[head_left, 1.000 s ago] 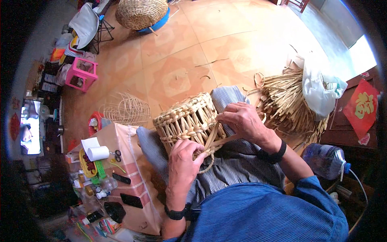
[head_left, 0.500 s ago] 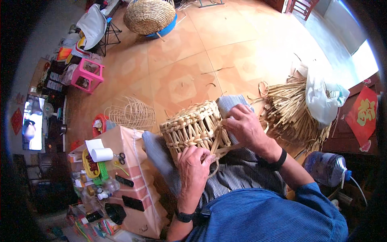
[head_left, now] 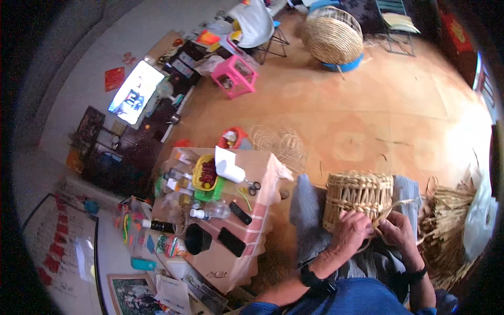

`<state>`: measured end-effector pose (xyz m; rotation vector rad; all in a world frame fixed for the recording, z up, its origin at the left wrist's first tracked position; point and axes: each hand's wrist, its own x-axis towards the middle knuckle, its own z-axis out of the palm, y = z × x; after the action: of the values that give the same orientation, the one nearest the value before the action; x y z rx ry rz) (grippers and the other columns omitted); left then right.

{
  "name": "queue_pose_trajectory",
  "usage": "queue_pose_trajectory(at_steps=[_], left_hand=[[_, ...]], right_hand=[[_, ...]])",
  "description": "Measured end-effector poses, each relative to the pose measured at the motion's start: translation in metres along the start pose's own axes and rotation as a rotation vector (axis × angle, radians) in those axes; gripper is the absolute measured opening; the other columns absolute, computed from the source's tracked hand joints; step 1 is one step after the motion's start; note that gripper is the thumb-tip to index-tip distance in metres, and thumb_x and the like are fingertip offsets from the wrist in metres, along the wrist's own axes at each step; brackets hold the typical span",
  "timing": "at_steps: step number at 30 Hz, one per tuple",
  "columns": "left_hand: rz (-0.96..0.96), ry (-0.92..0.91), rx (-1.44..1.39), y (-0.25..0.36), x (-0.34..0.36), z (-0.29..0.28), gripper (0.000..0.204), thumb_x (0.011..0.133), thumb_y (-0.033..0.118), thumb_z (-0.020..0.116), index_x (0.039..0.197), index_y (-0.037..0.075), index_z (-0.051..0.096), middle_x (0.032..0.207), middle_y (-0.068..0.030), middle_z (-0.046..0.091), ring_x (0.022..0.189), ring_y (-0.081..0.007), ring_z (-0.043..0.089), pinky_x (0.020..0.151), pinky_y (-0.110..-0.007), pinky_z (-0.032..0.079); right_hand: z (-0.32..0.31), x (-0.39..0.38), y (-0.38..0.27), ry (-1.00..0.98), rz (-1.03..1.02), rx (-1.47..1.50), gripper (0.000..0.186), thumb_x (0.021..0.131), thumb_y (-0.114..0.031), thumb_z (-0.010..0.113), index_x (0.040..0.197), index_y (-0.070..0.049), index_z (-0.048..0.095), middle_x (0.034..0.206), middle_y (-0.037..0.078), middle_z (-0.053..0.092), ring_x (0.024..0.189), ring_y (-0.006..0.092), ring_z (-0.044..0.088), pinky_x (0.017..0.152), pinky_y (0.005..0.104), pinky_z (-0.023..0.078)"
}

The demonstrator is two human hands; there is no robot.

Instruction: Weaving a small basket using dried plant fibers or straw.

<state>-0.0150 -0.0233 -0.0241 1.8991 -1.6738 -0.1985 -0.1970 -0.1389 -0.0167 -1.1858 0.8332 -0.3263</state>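
A small basket (head_left: 359, 195) of pale plaited straw rests on my lap, with thick braided bands above and below open slanting ribs. At its near edge my left hand (head_left: 353, 231) is closed on the basket, fingers curled against the weave. Just to the right, my right hand (head_left: 397, 230) pinches a flat straw strand (head_left: 387, 211) that loops up beside the basket wall. Both hands are close together, and the left fingertips are partly hidden by the hand itself.
A bundle of loose straw (head_left: 446, 218) lies at my right beside a white plastic bag (head_left: 480, 212). On my left stands a cloth-covered table (head_left: 262, 176) with a paper roll, scissors, phone and bottles. Farther off are a pink stool (head_left: 234, 77) and a large woven basket (head_left: 336, 42).
The whole view has swung to the left, so the basket and my hands now appear farther right. My right hand has come down closer to my left, still with the strand.
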Motion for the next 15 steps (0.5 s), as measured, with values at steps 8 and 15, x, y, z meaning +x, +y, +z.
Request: queue_pose_trajectory(at_steps=[8,15], left_hand=[[0.024,0.019,-0.039,0.003,-0.01,-0.01,0.031,0.08,0.019,0.088,0.101,0.008,0.069,0.092,-0.0069,0.065,0.098,-0.029,0.066,0.089,-0.046,0.048],[0.237,0.04,0.166,0.006,-0.029,0.0,0.047,0.095,0.014,0.067,0.137,-0.008,0.063,0.103,-0.0121,0.062,0.105,-0.0282,0.062,0.093,-0.037,0.054]], right_hand=[[0.018,0.028,0.035,0.053,-0.146,0.159,0.023,0.1,-0.006,0.077,0.121,0.003,0.071,0.11,0.005,0.079,0.094,0.01,0.072,0.079,0.0265,0.058],[0.021,0.017,0.008,0.08,-0.202,0.045,0.016,0.102,-0.008,0.075,0.112,0.001,0.068,0.094,0.001,0.071,0.076,0.0075,0.064,0.063,0.0247,0.053]])
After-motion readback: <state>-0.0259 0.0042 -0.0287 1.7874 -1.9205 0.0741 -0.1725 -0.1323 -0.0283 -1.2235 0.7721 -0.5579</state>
